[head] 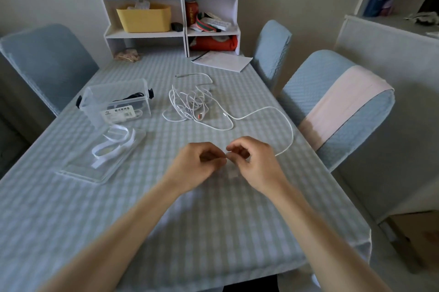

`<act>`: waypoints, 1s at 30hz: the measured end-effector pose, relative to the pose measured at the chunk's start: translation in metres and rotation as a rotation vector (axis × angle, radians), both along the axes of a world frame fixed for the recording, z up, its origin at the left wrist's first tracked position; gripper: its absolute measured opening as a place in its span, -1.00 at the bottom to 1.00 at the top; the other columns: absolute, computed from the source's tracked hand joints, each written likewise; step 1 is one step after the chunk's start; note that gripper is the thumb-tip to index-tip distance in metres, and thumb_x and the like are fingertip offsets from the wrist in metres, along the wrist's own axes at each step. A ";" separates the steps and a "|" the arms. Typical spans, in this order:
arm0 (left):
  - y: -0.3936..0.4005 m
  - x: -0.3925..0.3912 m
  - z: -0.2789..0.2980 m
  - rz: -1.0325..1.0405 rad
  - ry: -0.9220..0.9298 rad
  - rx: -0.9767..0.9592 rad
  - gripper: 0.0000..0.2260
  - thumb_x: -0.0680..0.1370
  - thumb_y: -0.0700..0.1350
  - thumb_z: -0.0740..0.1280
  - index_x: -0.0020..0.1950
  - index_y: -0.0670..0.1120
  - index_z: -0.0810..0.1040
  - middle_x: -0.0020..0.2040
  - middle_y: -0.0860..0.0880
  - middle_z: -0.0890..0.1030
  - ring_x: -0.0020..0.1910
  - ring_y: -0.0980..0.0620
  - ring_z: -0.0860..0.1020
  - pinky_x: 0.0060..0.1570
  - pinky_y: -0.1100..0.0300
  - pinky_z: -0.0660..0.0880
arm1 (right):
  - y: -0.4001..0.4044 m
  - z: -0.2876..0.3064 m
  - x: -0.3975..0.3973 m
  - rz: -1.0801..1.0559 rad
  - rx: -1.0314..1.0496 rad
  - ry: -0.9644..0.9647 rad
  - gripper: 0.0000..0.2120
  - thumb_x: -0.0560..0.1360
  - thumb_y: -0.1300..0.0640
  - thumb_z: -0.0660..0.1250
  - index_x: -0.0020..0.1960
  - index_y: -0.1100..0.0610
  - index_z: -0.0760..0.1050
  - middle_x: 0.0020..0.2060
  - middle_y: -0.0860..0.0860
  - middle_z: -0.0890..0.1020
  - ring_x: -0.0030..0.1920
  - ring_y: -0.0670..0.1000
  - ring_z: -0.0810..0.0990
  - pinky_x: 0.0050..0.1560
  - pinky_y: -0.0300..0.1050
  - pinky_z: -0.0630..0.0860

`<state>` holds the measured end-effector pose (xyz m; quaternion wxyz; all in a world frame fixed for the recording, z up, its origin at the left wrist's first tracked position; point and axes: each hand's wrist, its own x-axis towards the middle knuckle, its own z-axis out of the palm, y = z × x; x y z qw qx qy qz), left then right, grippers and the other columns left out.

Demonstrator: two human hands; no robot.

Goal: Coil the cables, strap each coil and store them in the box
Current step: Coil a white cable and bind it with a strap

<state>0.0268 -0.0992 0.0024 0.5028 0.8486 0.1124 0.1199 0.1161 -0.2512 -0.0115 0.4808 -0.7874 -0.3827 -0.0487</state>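
Note:
A tangle of white cables lies on the checked tablecloth at mid table. One white cable runs from the tangle in a wide arc to the right and back toward my right hand. My left hand and my right hand meet fingertip to fingertip above the table and pinch that cable's end between them. The clear plastic box stands open at the left with dark cables inside. Its lid lies in front of it with white straps on top.
A white shelf unit with a yellow bin stands at the table's far edge, and a paper sheet lies in front of it. Blue-covered chairs stand on the left and the right.

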 end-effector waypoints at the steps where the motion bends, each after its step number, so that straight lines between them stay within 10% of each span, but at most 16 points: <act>1: -0.001 -0.006 -0.004 -0.002 0.011 0.088 -0.94 0.48 -0.15 0.48 -0.14 0.01 0.68 -0.22 0.11 0.70 -0.18 0.18 0.65 -0.07 0.26 0.55 | -0.001 -0.004 -0.001 0.016 -0.046 -0.018 -0.93 0.46 0.27 0.47 -0.07 0.16 0.64 -0.19 -0.07 0.66 -0.15 -0.12 0.60 -0.13 -0.41 0.46; 6: -0.005 -0.016 -0.011 -0.018 -0.046 0.214 -0.94 0.46 -0.10 0.50 -0.16 0.07 0.67 -0.22 0.18 0.68 -0.19 0.27 0.62 -0.13 0.41 0.47 | -0.032 -0.004 0.000 -0.024 -0.193 -0.018 -0.80 0.39 0.22 0.30 -0.05 0.09 0.64 -0.12 -0.13 0.63 -0.02 -0.17 0.54 0.00 -0.46 0.37; 13: -0.009 -0.016 -0.021 -0.153 -0.156 0.503 -0.79 0.44 0.11 0.45 -0.05 0.00 0.68 -0.14 0.08 0.63 -0.16 0.19 0.57 -0.11 0.40 0.43 | -0.046 -0.014 -0.009 -0.016 -0.354 -0.175 -0.93 0.44 0.07 0.38 -0.11 0.04 0.62 -0.15 -0.07 0.59 -0.04 0.01 0.54 0.05 0.07 0.49; 21: 0.028 -0.051 -0.003 0.169 -0.179 0.194 -0.89 0.48 -0.11 0.48 -0.22 0.03 0.62 -0.33 0.13 0.64 -0.34 0.22 0.55 -0.26 0.39 0.42 | -0.031 -0.012 -0.029 0.019 -0.160 -0.174 -0.87 0.56 0.09 0.36 -0.14 0.10 0.56 -0.36 -0.07 0.57 -0.32 -0.09 0.51 -0.23 -0.08 0.47; 30: 0.066 -0.066 0.004 0.045 -0.174 0.557 -0.92 0.57 -0.11 0.38 -0.10 -0.05 0.64 -0.31 0.09 0.64 -0.34 0.14 0.57 -0.29 0.34 0.47 | 0.042 0.012 -0.030 0.153 -0.049 0.022 -0.82 0.56 0.12 0.37 -0.20 0.14 0.59 -0.45 -0.02 0.50 -0.41 -0.11 0.40 -0.31 -0.23 0.32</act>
